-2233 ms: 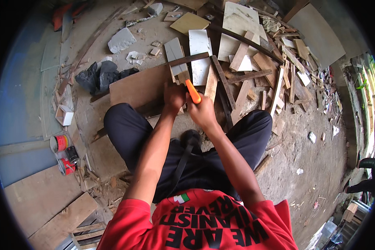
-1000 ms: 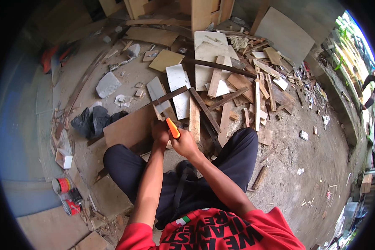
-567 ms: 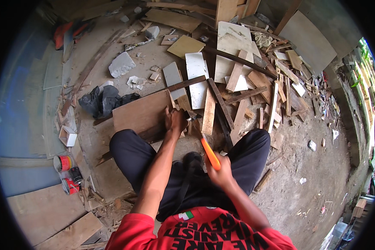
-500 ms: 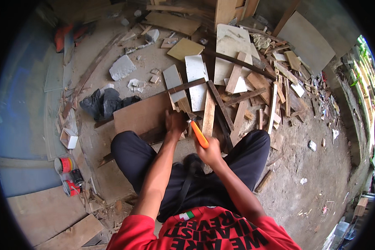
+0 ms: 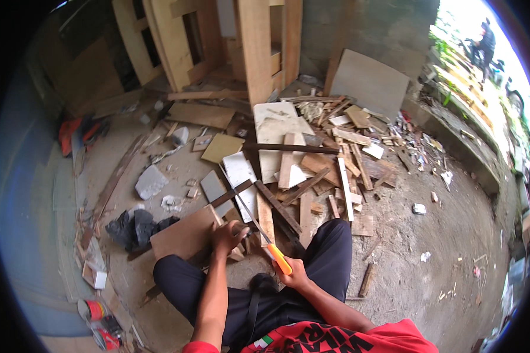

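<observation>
My right hand (image 5: 291, 273) is closed around the orange handle of a handsaw (image 5: 280, 259). Its long thin blade, seen nearly edge-on, slants up and left past my left hand. With bent fingers, my left hand (image 5: 225, 236) grips the right end of a brown wooden board (image 5: 182, 233), which lies by my left knee. What sits under those fingers is partly hidden. Just beyond, a dark wooden strip (image 5: 232, 193) crosses over a grey-white panel (image 5: 216, 191).
Several wood offcuts (image 5: 321, 188) are heaped ahead and to the right. A black plastic bag (image 5: 136, 228) and a pale stone block (image 5: 151, 182) lie at left. Red cans (image 5: 92, 310) stand at lower left. Wooden frames (image 5: 256, 59) rise at the back. Outside, a person (image 5: 487, 47) appears far right.
The view has tilted up, bringing the wooden frames and the outdoors into sight. The saw's handle has drawn back from my left hand, and more of its blade shows. My left hand stays at the board.
</observation>
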`<state>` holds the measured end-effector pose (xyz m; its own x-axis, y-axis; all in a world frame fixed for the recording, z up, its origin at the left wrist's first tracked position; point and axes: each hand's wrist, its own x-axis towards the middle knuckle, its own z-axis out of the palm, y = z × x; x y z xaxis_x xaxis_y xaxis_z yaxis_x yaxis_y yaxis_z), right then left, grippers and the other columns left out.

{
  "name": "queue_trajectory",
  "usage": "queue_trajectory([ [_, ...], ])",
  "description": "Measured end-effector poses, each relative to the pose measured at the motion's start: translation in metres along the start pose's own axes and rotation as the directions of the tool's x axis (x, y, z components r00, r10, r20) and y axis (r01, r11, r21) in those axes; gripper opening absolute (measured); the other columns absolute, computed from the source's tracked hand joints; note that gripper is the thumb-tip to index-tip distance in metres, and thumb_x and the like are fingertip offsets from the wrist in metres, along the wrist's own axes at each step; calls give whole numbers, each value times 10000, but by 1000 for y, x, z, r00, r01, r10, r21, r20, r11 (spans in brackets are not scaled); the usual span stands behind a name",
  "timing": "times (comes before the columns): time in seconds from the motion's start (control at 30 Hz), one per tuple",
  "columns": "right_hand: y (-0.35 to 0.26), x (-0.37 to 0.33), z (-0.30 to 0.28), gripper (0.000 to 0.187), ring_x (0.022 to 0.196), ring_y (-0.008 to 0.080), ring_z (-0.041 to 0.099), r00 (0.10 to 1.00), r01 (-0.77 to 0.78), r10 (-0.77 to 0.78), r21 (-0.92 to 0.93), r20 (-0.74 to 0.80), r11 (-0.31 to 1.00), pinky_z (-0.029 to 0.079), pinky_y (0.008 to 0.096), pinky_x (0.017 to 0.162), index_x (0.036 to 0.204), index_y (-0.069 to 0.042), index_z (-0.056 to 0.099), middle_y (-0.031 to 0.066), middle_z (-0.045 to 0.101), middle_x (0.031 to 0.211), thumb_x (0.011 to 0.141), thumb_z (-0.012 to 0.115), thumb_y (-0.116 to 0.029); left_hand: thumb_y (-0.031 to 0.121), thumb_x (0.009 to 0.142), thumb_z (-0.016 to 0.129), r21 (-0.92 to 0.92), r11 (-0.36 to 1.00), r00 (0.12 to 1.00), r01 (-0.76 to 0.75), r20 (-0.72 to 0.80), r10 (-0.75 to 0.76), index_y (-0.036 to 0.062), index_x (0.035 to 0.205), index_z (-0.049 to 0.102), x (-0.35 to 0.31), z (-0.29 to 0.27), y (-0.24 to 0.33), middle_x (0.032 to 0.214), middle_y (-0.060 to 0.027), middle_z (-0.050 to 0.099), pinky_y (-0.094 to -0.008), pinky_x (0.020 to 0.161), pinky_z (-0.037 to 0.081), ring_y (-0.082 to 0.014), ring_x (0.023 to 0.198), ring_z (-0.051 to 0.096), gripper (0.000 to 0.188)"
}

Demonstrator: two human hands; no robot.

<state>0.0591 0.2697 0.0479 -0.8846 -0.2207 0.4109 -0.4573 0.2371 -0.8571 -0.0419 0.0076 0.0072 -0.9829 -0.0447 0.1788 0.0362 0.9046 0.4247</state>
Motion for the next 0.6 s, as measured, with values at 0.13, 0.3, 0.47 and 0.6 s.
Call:
queue_trajectory([
  [0.13, 4, 4, -14, 170, 535, 352, 602, 988, -151, 151, -17, 10, 988, 463, 394, 527, 883, -13, 642, 183, 584, 644, 896, 702, -171, 462, 869, 696, -138, 975, 982, 176, -51, -184, 89, 996, 776, 8, 0, -15, 907, -175, 734, -401, 821, 535, -354, 892, 703, 402],
  [0.3, 2, 2, 0, 147, 538, 258, 593, 998, -42, 45, 74, -42, 996, 476, 352, 548, 922, -24, 653, 140, 602, 675, 904, 691, -165, 314, 911, 675, -391, 915, 970, 100, -168, -177, 11, 995, 742, 4, 11, -33, 915, -203, 724, -412, 773, 533, -373, 888, 705, 321],
  [0.47, 12, -10, -3, 153, 573, 275, 629, 991, -107, 105, 13, 78, 994, 492, 351, 563, 948, -30, 674, 151, 637, 717, 901, 700, -173, 225, 905, 666, -374, 911, 970, 173, -96, -223, -16, 973, 733, 6, 11, -21, 929, -227, 714, -434, 771, 526, -392, 870, 698, 260],
  [0.6, 11, -9, 4, 174, 568, 299, 624, 999, -11, 8, 82, 35, 997, 488, 357, 554, 938, -24, 670, 158, 632, 703, 899, 710, -188, 215, 896, 677, -233, 973, 984, 4, -171, -45, -7, 949, 734, 3, 7, -26, 896, -233, 708, -439, 741, 530, -401, 882, 693, 235],
])
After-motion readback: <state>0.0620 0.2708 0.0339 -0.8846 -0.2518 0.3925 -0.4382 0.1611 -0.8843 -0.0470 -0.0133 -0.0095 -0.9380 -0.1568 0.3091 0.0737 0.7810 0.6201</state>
